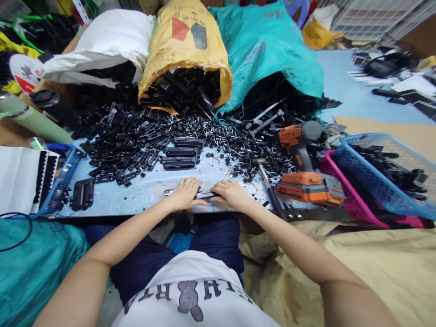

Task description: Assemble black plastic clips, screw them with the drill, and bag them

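At the table's front edge, my left hand (pixel 185 194) has its fingers closed on one end of a dark, narrow plastic part (pixel 205 195). The other end of this part is gripped by the fingertips of my right hand (pixel 233 193). It lies low, close to the work surface, and my fingers hide much of it. A small shiny metal piece (pixel 168 192) shows just left of my left hand. Beyond my hands, several long black plastic bars (pixel 180 162) lie in a row.
A heap of black plastic parts (pixel 126 141) and scattered screws (pixel 218 131) spread across the back. An orange cordless drill (pixel 299 168) and a hammer (pixel 269 186) stand right. A yellow sack (pixel 190 41) spills parts behind; a blue basket (pixel 384 177) is far right.
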Demonstrator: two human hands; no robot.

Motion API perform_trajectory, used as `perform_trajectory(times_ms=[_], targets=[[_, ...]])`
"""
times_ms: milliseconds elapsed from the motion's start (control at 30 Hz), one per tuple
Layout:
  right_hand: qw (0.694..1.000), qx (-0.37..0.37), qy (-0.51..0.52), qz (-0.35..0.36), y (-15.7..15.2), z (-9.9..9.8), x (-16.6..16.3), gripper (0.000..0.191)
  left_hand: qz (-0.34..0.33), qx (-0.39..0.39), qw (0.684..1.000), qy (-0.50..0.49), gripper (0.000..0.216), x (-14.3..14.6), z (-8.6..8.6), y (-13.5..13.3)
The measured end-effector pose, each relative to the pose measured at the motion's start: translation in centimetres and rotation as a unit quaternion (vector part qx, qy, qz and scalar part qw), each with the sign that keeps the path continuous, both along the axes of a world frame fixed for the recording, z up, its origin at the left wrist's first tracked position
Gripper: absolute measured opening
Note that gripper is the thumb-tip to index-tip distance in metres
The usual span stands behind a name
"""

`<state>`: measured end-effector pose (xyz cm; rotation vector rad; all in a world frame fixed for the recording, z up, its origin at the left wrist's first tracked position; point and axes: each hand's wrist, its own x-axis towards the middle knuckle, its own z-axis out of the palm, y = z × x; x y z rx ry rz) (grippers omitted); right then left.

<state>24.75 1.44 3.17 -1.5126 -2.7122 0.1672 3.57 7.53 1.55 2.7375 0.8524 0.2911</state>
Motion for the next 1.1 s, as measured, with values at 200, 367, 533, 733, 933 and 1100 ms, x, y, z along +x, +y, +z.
perform_trajectory(times_ms=[200, 367, 533, 733, 933, 1100], targets=[[0.978, 0.077, 0.037, -0.193, 6.9, -1.3, 1.9, 0.025, 0.049, 0.087, 0.993, 0.07, 0.024, 9.3, 1.0, 8.1], [0.964, 0.053, 0.057, -0.253, 12.1, -2.1, 0.4, 0.021, 0.081, 0.112, 0.987, 0.08, 0.023, 10.2, 1.0, 9.6], [0.952, 0.073, 0.201, -0.218, 9.3, -1.7, 0.1, 0.016, 0.137, 0.085, 0.985, -0.065, 0.016, 2.6, 2.7, 5.8], [0.837, 0.005, 0.518, -0.176, 1.9, -1.9, -2.7, 0.022, 0.282, -0.062, 0.934, -0.211, 0.018, -7.6, 1.1, 0.2], [0.816, 0.065, 0.539, -0.198, 0.5, -3.3, -4.9, 0.015, 0.393, 0.048, 0.885, -0.246, 0.022, -9.5, -3.7, -0.2], [0.831, 0.054, 0.513, -0.21, 0.1, -3.4, -4.9, 0.019, 0.409, 0.051, 0.876, -0.252, 0.022, -10.8, -3.0, 1.2]])
